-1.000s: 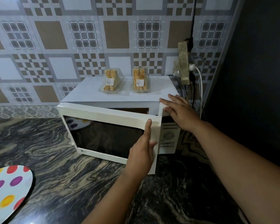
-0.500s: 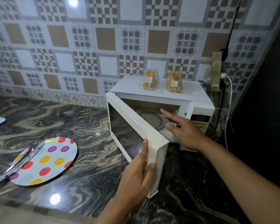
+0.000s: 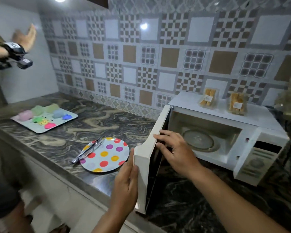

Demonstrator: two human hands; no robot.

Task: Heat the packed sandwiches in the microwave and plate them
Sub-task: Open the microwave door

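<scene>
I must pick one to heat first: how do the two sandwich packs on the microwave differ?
The left pack stands farther back; the right pack stands nearer the front. The left pack looks smaller, the right pack larger. Both are clear packs with a white label, standing on top of the microwave, untouched.

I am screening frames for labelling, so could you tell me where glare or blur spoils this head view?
Head view: lamp glare on the wall tiles; another person's raised hand and the tray at left are blurred; the sandwich packs stay fairly clear.

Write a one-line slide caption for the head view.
Both hands, left and right, hold the microwave door open; two packed sandwiches sit on top.
</scene>
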